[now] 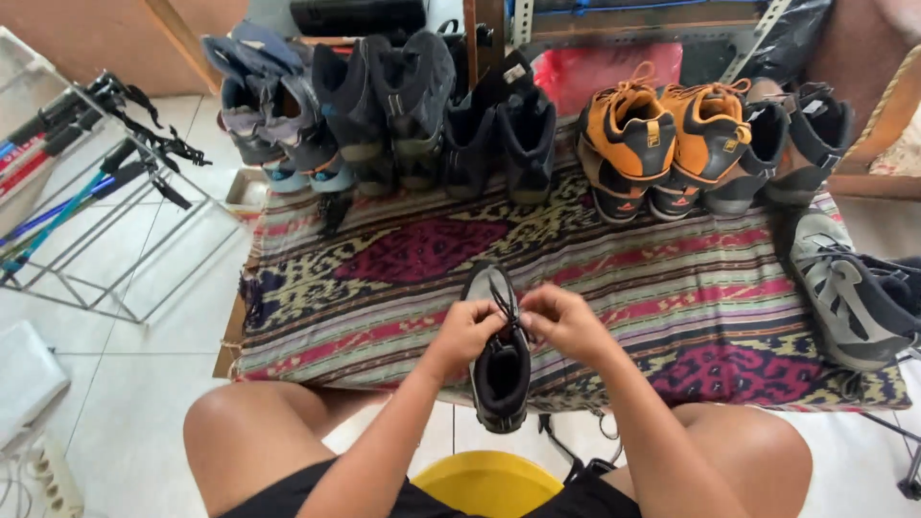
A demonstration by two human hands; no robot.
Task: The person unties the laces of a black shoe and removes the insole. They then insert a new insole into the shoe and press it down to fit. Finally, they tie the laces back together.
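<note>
A black boot (500, 360) lies at the near edge of the desk (288, 369), its long axis running straight away from the person, toe pointing toward the far row of footwear and the open heel end hanging just over the near edge above the knees. The left hand (467, 331) has its fingers closed on the boot's left side near the lacing, and the right hand (564, 321) has its fingers pinched shut on the black laces (503, 299) at the tongue; the two hands nearly meet over the boot. The desk is covered with a woven cloth (691, 297) striped in pink, purple, yellow and green with dark magenta medallions. Along the far edge stand other pairs, toes toward the person: grey-blue boots (273, 115) at the left, dark grey boots (393, 101) beside them, black boots (499, 134) in the middle, orange boots (667, 134) with small dark square labels on their tongues, and a black-and-grey pair (801, 139) at the far right. A grey shoe (844, 297) lies on its side at the right edge of the cloth. Behind the orange pair a red plastic bag (600, 67) shows under a metal frame. To the left, on the white tiled floor (144, 384), a wire rack (125, 249) holds trekking poles (67, 163) with red and blue shafts. A yellow stool (484, 480) shows between the person's legs.
</note>
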